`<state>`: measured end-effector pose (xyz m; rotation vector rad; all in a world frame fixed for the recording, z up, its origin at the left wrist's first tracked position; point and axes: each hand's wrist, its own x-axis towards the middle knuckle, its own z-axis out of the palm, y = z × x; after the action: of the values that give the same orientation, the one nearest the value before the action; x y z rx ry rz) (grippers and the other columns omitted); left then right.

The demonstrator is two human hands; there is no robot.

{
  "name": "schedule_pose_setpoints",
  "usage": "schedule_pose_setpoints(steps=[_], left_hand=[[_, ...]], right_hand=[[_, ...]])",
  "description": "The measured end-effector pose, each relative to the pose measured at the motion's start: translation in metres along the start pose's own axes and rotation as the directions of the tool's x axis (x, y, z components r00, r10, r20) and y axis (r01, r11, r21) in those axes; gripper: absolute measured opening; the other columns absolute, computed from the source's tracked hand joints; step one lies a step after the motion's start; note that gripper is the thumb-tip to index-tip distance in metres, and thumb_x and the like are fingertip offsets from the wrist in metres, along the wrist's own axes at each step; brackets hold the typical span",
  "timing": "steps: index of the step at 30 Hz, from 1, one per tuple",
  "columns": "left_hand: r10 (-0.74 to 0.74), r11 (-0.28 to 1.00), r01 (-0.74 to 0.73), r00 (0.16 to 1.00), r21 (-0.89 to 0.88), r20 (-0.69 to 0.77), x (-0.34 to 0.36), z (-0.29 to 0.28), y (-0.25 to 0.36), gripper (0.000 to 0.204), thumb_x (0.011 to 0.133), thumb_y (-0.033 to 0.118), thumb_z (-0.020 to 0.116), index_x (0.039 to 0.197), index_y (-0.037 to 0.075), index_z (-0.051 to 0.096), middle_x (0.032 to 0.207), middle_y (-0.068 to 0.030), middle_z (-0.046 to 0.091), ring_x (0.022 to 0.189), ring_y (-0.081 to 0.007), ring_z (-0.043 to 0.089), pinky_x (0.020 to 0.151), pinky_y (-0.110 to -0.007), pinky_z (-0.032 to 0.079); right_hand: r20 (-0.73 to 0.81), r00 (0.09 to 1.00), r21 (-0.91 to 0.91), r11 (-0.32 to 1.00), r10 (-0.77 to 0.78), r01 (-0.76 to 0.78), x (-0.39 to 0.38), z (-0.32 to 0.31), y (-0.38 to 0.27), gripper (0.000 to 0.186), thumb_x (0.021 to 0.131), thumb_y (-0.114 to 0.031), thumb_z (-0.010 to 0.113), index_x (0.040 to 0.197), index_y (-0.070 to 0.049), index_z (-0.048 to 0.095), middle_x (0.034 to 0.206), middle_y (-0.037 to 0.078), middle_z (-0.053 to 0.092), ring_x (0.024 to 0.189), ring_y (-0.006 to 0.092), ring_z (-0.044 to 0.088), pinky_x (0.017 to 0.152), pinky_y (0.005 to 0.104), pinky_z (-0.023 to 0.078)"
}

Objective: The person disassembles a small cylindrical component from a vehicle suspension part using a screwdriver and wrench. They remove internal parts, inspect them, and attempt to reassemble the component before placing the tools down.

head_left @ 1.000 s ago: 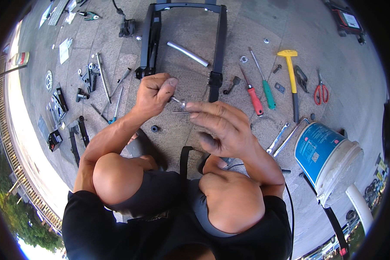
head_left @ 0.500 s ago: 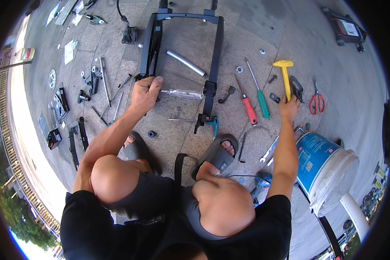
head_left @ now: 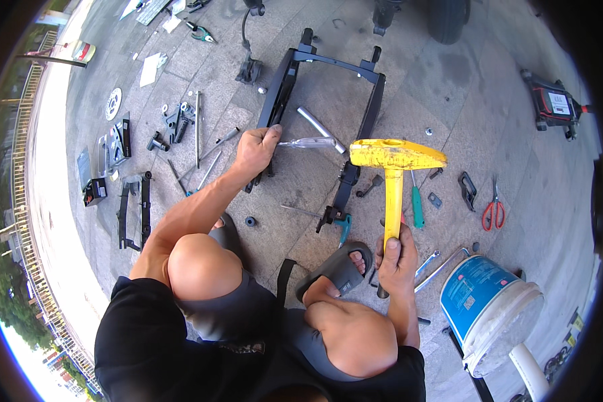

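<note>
My left hand (head_left: pixel 258 151) is closed at the left rail of a black metal frame (head_left: pixel 370 114) on the ground. Out of its thumb side runs the thin shaft of a screwdriver (head_left: pixel 313 143); the clear handle points right, across the frame's opening. The tip is hidden behind my fingers and the rail. In my right hand (head_left: pixel 396 258) is a yellow hammer (head_left: pixel 396 157), gripped low on its handle and raised upright, head up. The head hangs in view over the frame's right rail, apart from the screwdriver. A silver tube (head_left: pixel 320 129) lies inside the frame.
Right of the frame lie a green-handled screwdriver (head_left: pixel 417 208), red-handled scissors (head_left: pixel 494 213) and a black clamp-like part (head_left: pixel 467 189). A blue and white bucket (head_left: pixel 482 295) stands near my right knee. Rods, brackets and small parts are spread at left, with a black bracket (head_left: pixel 145 211) nearer me.
My right hand has lifted the yellow hammer off the ground and brought it left and nearer. My left hand keeps its hold at the rail. The whole view has shifted.
</note>
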<state>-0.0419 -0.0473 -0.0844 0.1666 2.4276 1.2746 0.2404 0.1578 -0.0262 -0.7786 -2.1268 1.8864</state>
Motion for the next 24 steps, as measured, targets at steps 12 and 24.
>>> schedule_pose_setpoints(steps=[12, 24], left_hand=[[0.021, 0.990, -0.024, 1.000, -0.139, -0.019, -0.005, -0.012, 0.008, 0.049, 0.095, 0.037, 0.055, 0.060, 0.002, 0.054, 0.053, 0.0050, 0.040, 0.052, -0.0062, 0.036, 0.047, -0.030, 0.031], [0.075, 0.920, -0.067, 0.997, -0.386, 0.005, -0.004, -0.014, 0.011, 0.050, 0.097, 0.039, 0.053, 0.058, 0.008, 0.052, 0.052, 0.0049, 0.045, 0.050, -0.0039, 0.039, 0.045, -0.024, 0.028]], right_hand=[[-0.100, 0.965, 0.061, 0.967, -0.241, 0.248, 0.007, 0.011, -0.054, 0.047, 0.099, -0.041, 0.040, 0.121, 0.000, 0.043, 0.067, 0.001, 0.047, 0.049, 0.0067, 0.042, 0.045, 0.0202, 0.034], [-0.208, 0.939, -0.092, 0.961, -0.273, 0.259, 0.017, 0.008, -0.063, 0.046, 0.099, -0.042, 0.042, 0.116, 0.000, 0.050, 0.070, 0.004, 0.051, 0.051, 0.0082, 0.045, 0.046, 0.0222, 0.035]])
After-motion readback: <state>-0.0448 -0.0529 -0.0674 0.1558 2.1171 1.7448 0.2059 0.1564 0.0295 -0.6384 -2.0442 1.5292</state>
